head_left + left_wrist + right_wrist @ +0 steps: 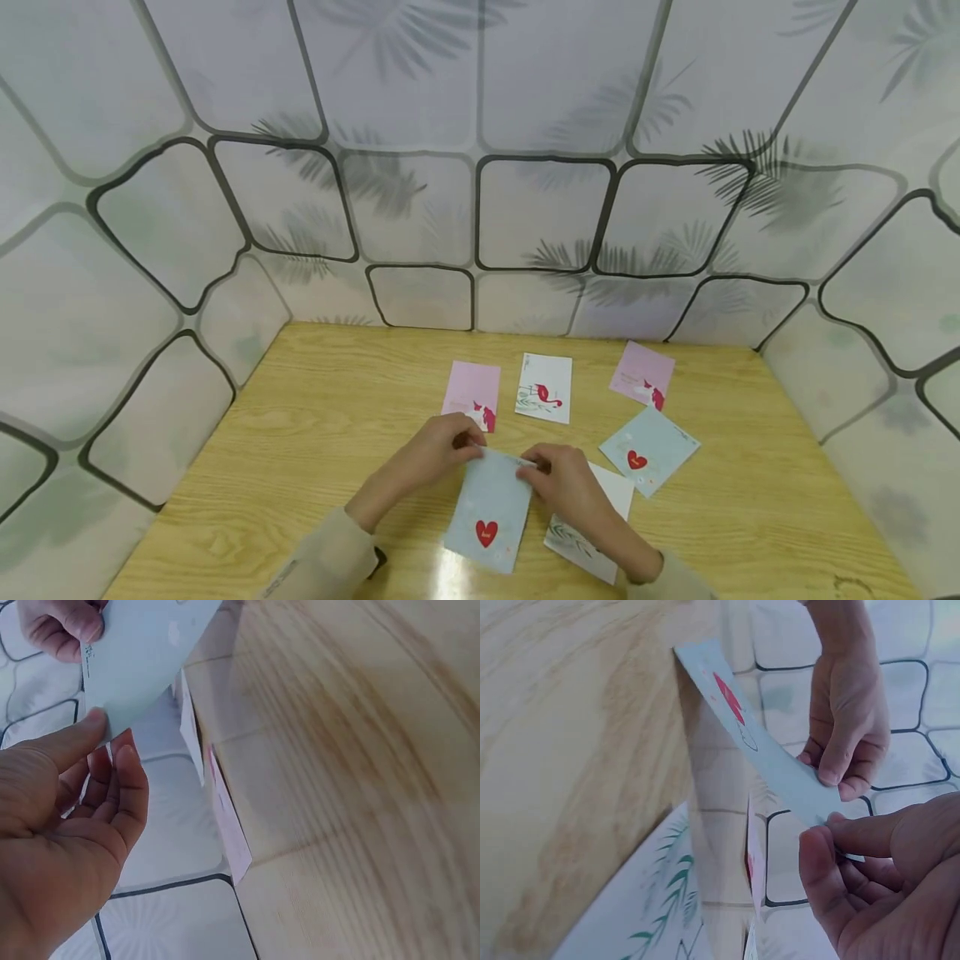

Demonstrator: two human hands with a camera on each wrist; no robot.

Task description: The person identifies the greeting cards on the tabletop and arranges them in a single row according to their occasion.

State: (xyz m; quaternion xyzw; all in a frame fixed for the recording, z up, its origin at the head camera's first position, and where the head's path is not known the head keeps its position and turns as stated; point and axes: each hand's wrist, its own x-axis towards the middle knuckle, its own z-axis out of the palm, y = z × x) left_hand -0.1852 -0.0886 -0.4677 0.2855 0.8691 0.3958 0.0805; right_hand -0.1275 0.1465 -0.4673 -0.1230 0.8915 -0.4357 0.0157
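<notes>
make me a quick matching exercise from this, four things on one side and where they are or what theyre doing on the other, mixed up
1. left hand
2. flamingo card
3. right hand
4. nearer white card

a. partly hidden by the right forearm in the head view
b. pinches the blue card near its top right corner
c. between the two pink cards
d. pinches the blue card near its top left corner

Pairs: 1-d, 2-c, 3-b, 4-a

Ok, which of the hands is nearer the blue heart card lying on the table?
Right. The right hand is left of the blue heart card, apart from it; the left hand is farther left, at the upper left corner of the held card.
</notes>
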